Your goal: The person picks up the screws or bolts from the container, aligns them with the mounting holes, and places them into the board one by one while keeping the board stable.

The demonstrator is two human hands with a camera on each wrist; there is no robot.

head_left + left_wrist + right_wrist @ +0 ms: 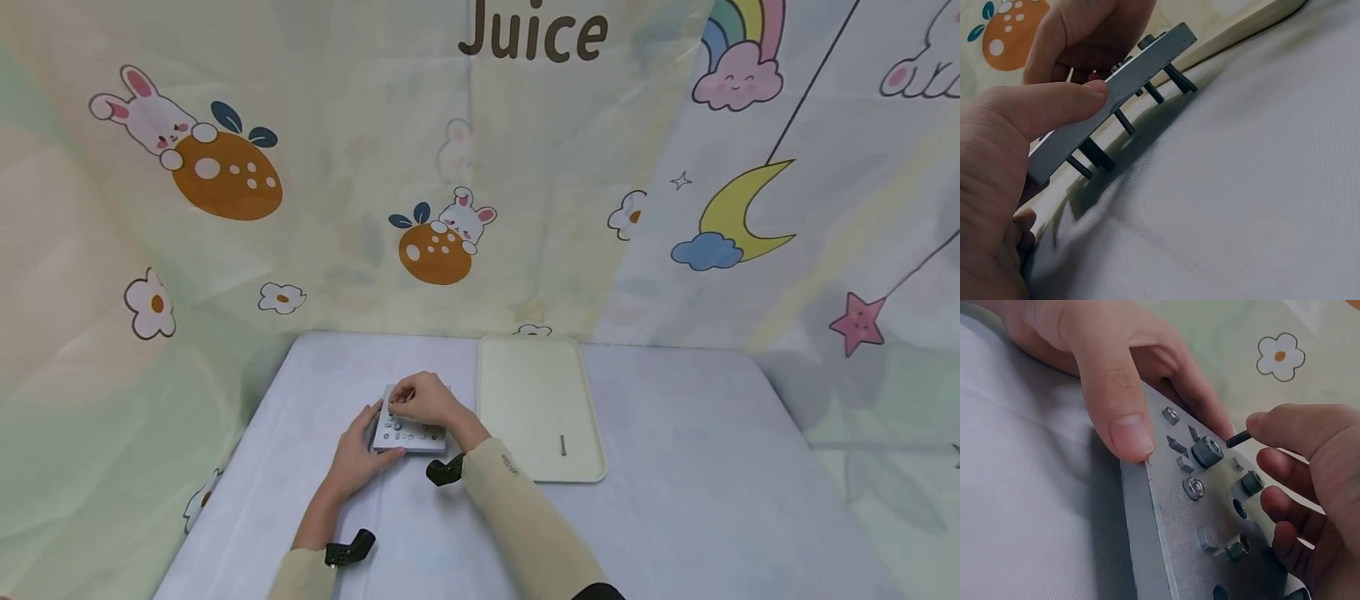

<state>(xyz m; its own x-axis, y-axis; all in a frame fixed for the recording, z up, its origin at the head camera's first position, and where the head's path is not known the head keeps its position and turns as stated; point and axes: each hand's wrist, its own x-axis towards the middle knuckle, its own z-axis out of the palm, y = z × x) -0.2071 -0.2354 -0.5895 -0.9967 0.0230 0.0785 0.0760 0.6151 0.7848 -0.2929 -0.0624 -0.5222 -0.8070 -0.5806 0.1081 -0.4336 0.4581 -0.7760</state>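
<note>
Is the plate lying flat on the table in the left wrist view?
No: the metal plate is tilted, held up at one edge by the left hand, with bolt shanks hanging beneath it above the tablecloth.

The person is wearing long beige sleeves (525, 525) reaching down to both wrists. A black camera mount (444, 471) is sitting strapped at the right wrist, and another black mount (347, 550) is sitting at the left wrist. Both the left hand (358, 454) and the right hand (423, 398) are going bare, ungloved.
</note>
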